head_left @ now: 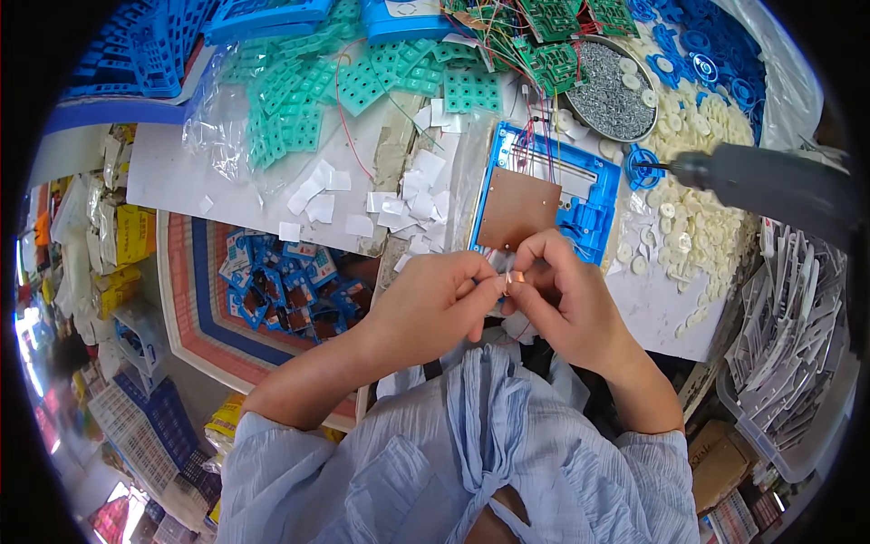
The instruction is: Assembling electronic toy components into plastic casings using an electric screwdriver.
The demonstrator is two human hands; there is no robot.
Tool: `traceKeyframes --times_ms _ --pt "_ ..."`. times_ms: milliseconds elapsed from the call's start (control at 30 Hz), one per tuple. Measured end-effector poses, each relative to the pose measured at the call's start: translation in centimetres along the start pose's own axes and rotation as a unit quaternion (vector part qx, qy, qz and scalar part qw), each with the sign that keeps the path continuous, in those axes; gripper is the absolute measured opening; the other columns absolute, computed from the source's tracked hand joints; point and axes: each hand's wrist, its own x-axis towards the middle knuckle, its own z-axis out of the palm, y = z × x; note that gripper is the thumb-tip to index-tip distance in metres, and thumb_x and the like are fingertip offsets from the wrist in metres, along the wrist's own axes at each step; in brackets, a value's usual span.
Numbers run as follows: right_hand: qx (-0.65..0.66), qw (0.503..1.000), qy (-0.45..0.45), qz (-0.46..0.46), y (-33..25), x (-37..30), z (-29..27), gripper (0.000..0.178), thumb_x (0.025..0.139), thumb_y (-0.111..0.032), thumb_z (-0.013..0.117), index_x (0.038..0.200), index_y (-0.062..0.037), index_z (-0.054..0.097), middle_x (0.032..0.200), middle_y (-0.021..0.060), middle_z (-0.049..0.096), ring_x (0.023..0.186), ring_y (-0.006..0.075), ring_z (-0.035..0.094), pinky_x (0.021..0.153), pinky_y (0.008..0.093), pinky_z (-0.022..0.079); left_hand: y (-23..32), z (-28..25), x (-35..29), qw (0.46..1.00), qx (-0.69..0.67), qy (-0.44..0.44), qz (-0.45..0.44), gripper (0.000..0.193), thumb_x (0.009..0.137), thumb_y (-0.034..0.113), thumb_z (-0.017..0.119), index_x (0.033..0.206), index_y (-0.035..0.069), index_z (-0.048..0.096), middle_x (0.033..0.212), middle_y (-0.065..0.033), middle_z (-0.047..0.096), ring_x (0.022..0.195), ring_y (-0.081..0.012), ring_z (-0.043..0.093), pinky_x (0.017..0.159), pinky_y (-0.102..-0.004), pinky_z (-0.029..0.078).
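My left hand (444, 292) and my right hand (573, 299) meet at the near edge of a blue plastic casing (587, 227). The right thumb and forefinger pinch a small copper-coloured piece (517, 277). Against it, the left fingertips are pressed together; what lies between them is too small to make out. A brown circuit board (521, 210) covers part of the casing, just beyond my fingers. Thin red and dark wires (527, 145) run from the casing's far end towards green circuit boards (555, 68).
An electric screwdriver (770, 186) juts in from the right, over cream plastic discs (689, 227). A round tray of screws (612, 91) stands behind. White paper squares (412, 199) and green keypads (290, 118) lie left. Below the table's left edge, a striped basket (195, 313) holds blue pieces.
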Motion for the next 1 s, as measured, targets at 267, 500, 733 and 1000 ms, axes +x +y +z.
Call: traceKeyframes --times_ms 267,500,733,1000 --pt "-0.044 0.996 0.056 -0.057 0.9 0.1 -0.5 0.028 0.091 0.003 0.069 0.112 -0.0043 0.052 0.078 0.0068 0.066 0.064 0.0142 0.065 0.058 0.0279 0.048 -0.6 0.4 0.6 0.998 0.014 0.003 0.060 0.021 0.104 0.019 0.061 0.095 0.001 0.067 0.060 -0.0002 0.062 0.053 -0.0034 0.054 0.049 -0.0258 0.038" --pt "-0.044 0.997 0.049 -0.050 0.8 0.2 -0.6 0.027 0.090 0.006 0.069 0.109 -0.0043 0.054 0.079 0.0079 0.067 0.064 0.0149 0.066 0.058 0.0282 0.049 0.8 -0.1 0.6 0.996 -0.055 -0.059 -0.046 0.019 0.106 0.019 0.063 0.099 0.002 0.066 0.066 0.0028 0.062 0.059 -0.0006 0.054 0.052 -0.0212 0.037" --pt "-0.002 0.997 0.048 -0.058 1.1 0.1 -0.5 0.024 0.091 0.004 0.070 0.107 -0.0044 0.054 0.077 0.0056 0.065 0.059 0.0111 0.060 0.054 0.0270 0.044 -0.3 0.8 0.6 0.999 0.021 -0.006 0.041 0.019 0.106 0.018 0.062 0.098 0.001 0.066 0.068 0.0027 0.063 0.056 -0.0006 0.050 0.050 -0.0211 0.036" --pt "0.005 0.997 0.046 -0.061 1.9 0.2 -0.7 0.021 0.092 0.003 0.071 0.104 -0.0044 0.055 0.078 0.0041 0.064 0.061 0.0083 0.057 0.054 0.0260 0.041 0.1 0.9 0.1 0.999 -0.032 -0.028 0.002 0.016 0.109 0.012 0.053 0.107 0.001 0.064 0.077 -0.0014 0.070 0.051 -0.0019 0.050 0.045 -0.0202 0.037"
